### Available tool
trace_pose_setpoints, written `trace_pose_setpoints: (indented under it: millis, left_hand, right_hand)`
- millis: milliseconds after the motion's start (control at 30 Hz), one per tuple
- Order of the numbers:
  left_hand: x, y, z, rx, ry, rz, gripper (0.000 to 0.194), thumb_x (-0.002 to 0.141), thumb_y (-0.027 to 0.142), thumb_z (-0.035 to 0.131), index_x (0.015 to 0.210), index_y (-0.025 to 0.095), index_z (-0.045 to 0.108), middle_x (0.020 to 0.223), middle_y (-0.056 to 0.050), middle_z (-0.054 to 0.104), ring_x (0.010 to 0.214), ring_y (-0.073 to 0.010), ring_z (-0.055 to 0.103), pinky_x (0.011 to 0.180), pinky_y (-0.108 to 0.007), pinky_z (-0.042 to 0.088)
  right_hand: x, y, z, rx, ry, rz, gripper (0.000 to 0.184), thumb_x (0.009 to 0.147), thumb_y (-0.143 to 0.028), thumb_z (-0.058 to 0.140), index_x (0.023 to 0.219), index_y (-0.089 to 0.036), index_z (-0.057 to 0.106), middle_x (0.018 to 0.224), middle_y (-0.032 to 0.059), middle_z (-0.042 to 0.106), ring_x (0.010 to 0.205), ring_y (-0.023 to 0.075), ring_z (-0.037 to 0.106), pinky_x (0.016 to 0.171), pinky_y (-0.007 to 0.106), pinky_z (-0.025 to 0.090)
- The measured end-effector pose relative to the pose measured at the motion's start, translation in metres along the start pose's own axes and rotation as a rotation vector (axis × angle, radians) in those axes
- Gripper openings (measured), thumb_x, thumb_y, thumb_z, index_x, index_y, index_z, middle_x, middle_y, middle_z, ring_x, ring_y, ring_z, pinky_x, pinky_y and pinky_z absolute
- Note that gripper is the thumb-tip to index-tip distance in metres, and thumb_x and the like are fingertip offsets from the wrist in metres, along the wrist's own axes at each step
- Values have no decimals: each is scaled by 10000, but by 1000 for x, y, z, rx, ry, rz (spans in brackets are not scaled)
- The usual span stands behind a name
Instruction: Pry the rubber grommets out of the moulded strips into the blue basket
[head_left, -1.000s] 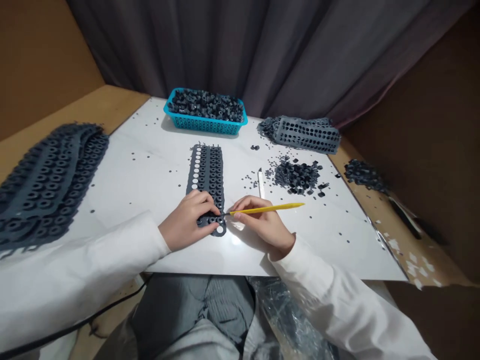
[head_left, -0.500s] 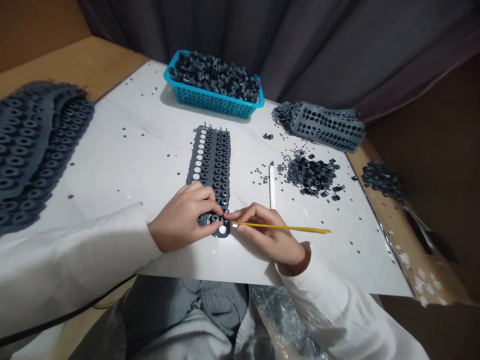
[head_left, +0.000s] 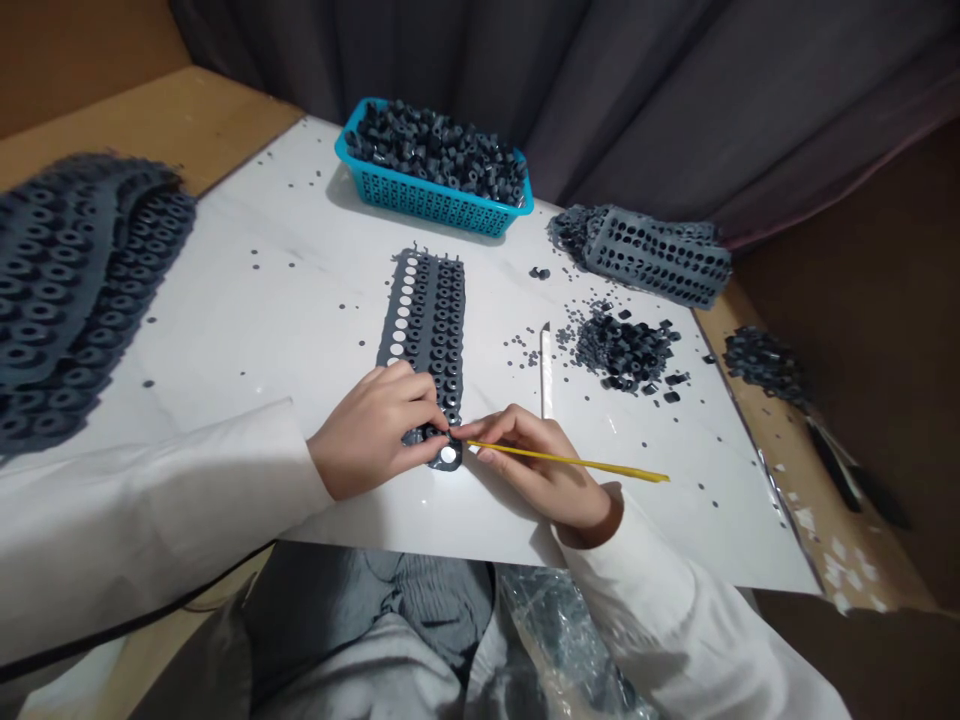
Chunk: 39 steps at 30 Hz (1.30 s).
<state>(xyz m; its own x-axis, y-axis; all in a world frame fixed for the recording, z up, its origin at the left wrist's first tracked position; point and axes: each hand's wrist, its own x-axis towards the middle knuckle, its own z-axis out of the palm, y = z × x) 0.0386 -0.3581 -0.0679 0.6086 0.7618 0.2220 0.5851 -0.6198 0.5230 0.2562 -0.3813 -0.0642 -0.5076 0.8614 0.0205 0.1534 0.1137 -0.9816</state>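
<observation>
Yellow stick clamped in right hand; left hand pinches grey strip's edge, basket well apart.

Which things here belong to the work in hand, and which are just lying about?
Apparently in use:
studded strip, left hand on it
yellow stick, in right hand

Apparently lying about:
filled blue basket
white tool
loose heap
studded stack

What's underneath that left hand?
A long, dark grey sheet with rows of ring-shaped bumps lies partly beneath the left hand. Its far part and near end show, with one white circle beside the thumb. The stretch under the fingers is covered.
</observation>
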Motion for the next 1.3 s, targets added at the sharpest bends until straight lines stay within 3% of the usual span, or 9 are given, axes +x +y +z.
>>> trace_pose_setpoints:
  millis: [233, 567, 700, 800, 967, 1100, 1300]
  left_hand:
    - [1, 1, 0, -8, 26, 12, 153, 838, 277, 547, 808, 198, 675, 778, -25, 577, 777, -176, 454, 707, -310, 364]
    - [2, 1, 0, -60, 25, -48, 132, 806, 273, 565, 787, 199, 674, 778, -27, 584, 783, -179, 462, 716, -313, 377]
    - [3, 2, 0, -90, 33, -52, 115, 789, 264, 582, 778, 194, 672, 761, -23, 582, 767, -175, 459, 711, -311, 379]
    - [3, 1, 0, -93, 31, -55, 106, 786, 262, 588, 793, 192, 667, 773, -24, 578, 776, -177, 460, 723, -312, 380]
    - [2, 2, -3, -92, 0, -60, 100, 787, 254, 594, 816, 188, 664, 793, -30, 577, 793, -183, 457, 744, -320, 380]
    - [2, 3, -4, -106, -4, -50, 110, 797, 252, 591, 836, 186, 669, 801, -32, 580, 798, -185, 456, 743, -322, 377]
    - [3, 2, -2, -132, -10, -56, 99, 808, 232, 580, 811, 181, 666, 790, -26, 582, 800, -177, 460, 731, -313, 368]
  right_hand:
    - [-2, 0, -1, -81, 0, -31, 39, 864, -216, 551, 851, -216, 514, 1067, 92, 688, 975, 185, 654, 822, 366, 531]
    - [-2, 2, -2, -415, -58, -293, 116, 909, -193, 465, 938, -219, 574, 1128, 97, 642, 1026, 175, 604, 868, 344, 504]
    - [-2, 4, -2, -484, -64, -303, 132, 902, -179, 470, 939, -225, 588, 1151, 88, 633, 1016, 178, 595, 876, 344, 497]
    - [-4, 5, -1, -401, 16, -251, 120, 905, -176, 467, 933, -225, 573, 1138, 92, 638, 1014, 179, 607, 868, 357, 503]
    - [-4, 7, 1, 7, 225, -75, 44, 883, -188, 534, 917, -214, 540, 1095, 80, 666, 992, 177, 645, 863, 365, 525]
    - [-3, 3, 2, 155, 190, 25, 52, 862, -211, 573, 914, -207, 575, 1065, 74, 685, 965, 175, 662, 859, 354, 533]
    - [-2, -3, 2, 79, 72, 11, 35, 840, -192, 598, 875, -188, 602, 1053, 89, 690, 977, 183, 656, 839, 345, 534]
